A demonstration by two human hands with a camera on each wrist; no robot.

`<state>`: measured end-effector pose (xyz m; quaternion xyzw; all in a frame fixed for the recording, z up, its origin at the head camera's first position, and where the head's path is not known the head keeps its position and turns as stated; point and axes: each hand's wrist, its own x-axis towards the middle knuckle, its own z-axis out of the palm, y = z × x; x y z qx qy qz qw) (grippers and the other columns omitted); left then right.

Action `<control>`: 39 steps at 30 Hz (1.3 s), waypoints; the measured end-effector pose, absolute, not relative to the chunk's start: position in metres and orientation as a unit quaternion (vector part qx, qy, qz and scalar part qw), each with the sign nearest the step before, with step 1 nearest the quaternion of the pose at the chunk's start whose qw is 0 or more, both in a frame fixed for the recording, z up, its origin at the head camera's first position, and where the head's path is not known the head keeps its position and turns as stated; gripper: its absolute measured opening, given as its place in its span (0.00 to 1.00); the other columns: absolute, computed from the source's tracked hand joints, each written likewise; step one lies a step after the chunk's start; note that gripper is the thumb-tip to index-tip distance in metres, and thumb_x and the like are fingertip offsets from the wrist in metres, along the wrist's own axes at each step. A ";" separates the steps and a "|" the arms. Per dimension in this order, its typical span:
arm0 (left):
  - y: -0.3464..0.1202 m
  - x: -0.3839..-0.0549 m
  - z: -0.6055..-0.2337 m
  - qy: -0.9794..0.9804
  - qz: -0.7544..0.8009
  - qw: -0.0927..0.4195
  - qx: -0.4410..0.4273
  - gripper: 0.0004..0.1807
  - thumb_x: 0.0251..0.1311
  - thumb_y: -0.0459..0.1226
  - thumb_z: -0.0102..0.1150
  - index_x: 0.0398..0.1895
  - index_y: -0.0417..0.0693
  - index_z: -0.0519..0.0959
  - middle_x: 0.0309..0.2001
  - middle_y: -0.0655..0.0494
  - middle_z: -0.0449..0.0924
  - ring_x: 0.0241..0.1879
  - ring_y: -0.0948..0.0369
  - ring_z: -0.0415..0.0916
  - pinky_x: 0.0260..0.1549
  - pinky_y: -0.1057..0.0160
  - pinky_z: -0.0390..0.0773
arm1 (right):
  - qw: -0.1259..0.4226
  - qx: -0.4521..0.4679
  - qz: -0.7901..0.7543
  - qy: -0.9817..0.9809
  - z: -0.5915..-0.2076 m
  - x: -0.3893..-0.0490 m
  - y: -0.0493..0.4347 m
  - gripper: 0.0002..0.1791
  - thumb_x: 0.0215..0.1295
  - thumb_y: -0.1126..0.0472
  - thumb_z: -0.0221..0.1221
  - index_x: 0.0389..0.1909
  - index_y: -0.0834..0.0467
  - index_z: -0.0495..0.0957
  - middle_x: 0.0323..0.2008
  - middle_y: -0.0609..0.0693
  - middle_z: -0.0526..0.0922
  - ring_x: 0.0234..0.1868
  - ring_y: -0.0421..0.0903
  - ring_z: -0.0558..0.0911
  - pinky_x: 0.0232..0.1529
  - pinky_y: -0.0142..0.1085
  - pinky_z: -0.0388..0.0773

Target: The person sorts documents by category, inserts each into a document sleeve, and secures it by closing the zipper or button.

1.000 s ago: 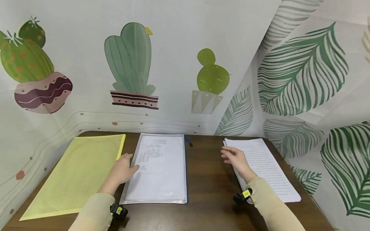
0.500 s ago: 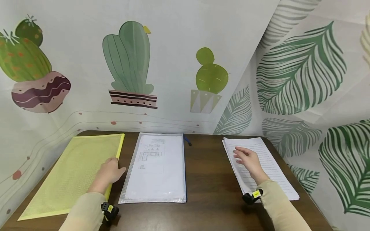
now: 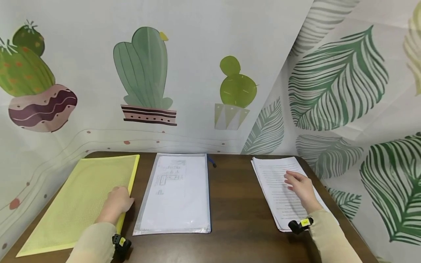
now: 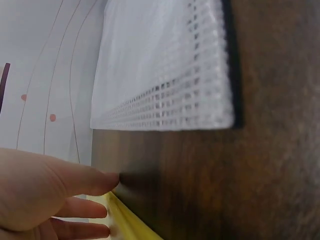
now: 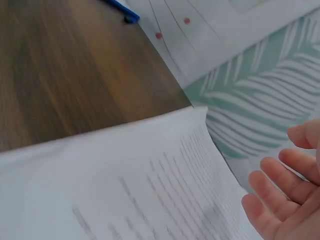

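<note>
A yellow mesh document pouch (image 3: 65,204) lies flat on the left of the brown table (image 3: 233,204). My left hand (image 3: 116,204) is over its right edge, fingers loosely bent; in the left wrist view the thumb and fingertips are right at the yellow border (image 4: 131,222). Beside it lies a clear mesh zipper pouch (image 3: 171,231) with white sheets inside, the top one bearing a faint diagram. On the right, a stack of printed paper (image 3: 273,182) has slightly uneven edges. My right hand (image 3: 302,188) hovers above this stack, fingers relaxed and holding nothing.
A blue zipper pull (image 3: 212,162) sticks out at the clear pouch's top right corner. Behind the table hangs a white curtain (image 3: 194,73) printed with cacti and leaves.
My left hand has moved left from the clear pouch to the yellow pouch's right edge and nearer to me. My right hand has moved right over the paper stack and slightly nearer.
</note>
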<state>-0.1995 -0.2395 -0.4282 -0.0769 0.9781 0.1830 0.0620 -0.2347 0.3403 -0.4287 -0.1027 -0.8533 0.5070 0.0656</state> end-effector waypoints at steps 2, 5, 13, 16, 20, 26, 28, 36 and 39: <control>-0.241 -0.199 -0.428 0.978 0.183 0.058 -0.079 0.15 0.56 0.32 0.51 0.38 0.22 0.72 0.34 0.33 0.69 0.31 0.44 0.69 0.26 0.51 0.74 | 0.063 -0.114 0.491 -0.861 -0.431 -0.233 0.346 0.30 0.70 0.50 0.48 0.63 0.68 0.66 0.60 0.68 0.71 0.40 0.30 0.79 0.42 0.31 0.80; -0.242 -0.198 -0.429 0.979 0.183 0.053 -0.078 0.13 0.54 0.29 0.49 0.36 0.22 0.72 0.31 0.34 0.68 0.28 0.46 0.69 0.23 0.53 0.74 | 0.056 -0.123 0.469 -0.873 -0.433 -0.231 0.353 0.31 0.70 0.48 0.47 0.64 0.68 0.65 0.60 0.69 0.70 0.46 0.42 0.80 0.45 0.35 0.80; -0.250 -0.199 -0.428 0.974 0.210 0.058 -0.068 0.09 0.54 0.30 0.47 0.29 0.27 0.71 0.27 0.41 0.68 0.24 0.51 0.68 0.21 0.59 0.71 | 0.026 -0.143 0.431 -0.891 -0.436 -0.229 0.368 0.37 0.69 0.45 0.47 0.66 0.71 0.59 0.64 0.72 0.63 0.64 0.65 0.64 0.60 0.54 0.66; -0.252 -0.199 -0.428 0.971 0.221 0.062 -0.064 0.08 0.55 0.30 0.47 0.26 0.30 0.71 0.24 0.44 0.68 0.23 0.53 0.68 0.20 0.61 0.70 | 0.019 -0.144 0.410 -0.901 -0.437 -0.230 0.372 0.38 0.68 0.45 0.49 0.66 0.72 0.58 0.65 0.73 0.61 0.65 0.67 0.62 0.62 0.56 0.63; -0.255 -0.199 -0.428 0.969 0.231 0.063 -0.062 0.08 0.56 0.31 0.46 0.26 0.31 0.70 0.22 0.46 0.68 0.21 0.55 0.68 0.18 0.62 0.70 | 0.005 -0.145 0.374 -0.916 -0.439 -0.231 0.378 0.43 0.66 0.44 0.52 0.67 0.73 0.55 0.66 0.74 0.57 0.65 0.69 0.60 0.62 0.58 0.62; -0.258 -0.200 -0.427 0.969 0.231 0.062 -0.061 0.15 0.56 0.32 0.46 0.36 0.22 0.72 0.27 0.41 0.72 0.24 0.54 0.70 0.20 0.62 0.71 | -0.017 -0.149 0.308 -0.939 -0.441 -0.231 0.388 0.50 0.62 0.42 0.55 0.68 0.76 0.48 0.65 0.79 0.53 0.64 0.73 0.58 0.63 0.60 0.59; -0.260 -0.200 -0.428 0.970 0.230 0.060 -0.056 0.16 0.56 0.32 0.46 0.37 0.21 0.72 0.27 0.41 0.73 0.24 0.54 0.70 0.20 0.62 0.72 | -0.022 -0.147 0.293 -0.944 -0.441 -0.230 0.391 0.52 0.60 0.42 0.57 0.67 0.78 0.46 0.64 0.80 0.53 0.62 0.74 0.59 0.62 0.61 0.60; -0.265 -0.201 -0.429 0.969 0.237 0.054 -0.052 0.16 0.56 0.32 0.46 0.38 0.22 0.73 0.26 0.44 0.72 0.23 0.55 0.68 0.19 0.63 0.69 | -0.063 -0.179 0.255 -0.948 -0.444 -0.229 0.398 0.62 0.54 0.35 0.59 0.68 0.77 0.39 0.63 0.80 0.52 0.58 0.78 0.59 0.54 0.67 0.62; -0.266 -0.201 -0.430 0.969 0.235 0.052 -0.053 0.18 0.55 0.32 0.46 0.40 0.21 0.73 0.27 0.42 0.73 0.23 0.55 0.69 0.19 0.63 0.70 | -0.082 -0.190 0.258 -0.944 -0.446 -0.228 0.400 0.68 0.51 0.33 0.60 0.69 0.75 0.31 0.63 0.82 0.47 0.59 0.82 0.51 0.54 0.70 0.57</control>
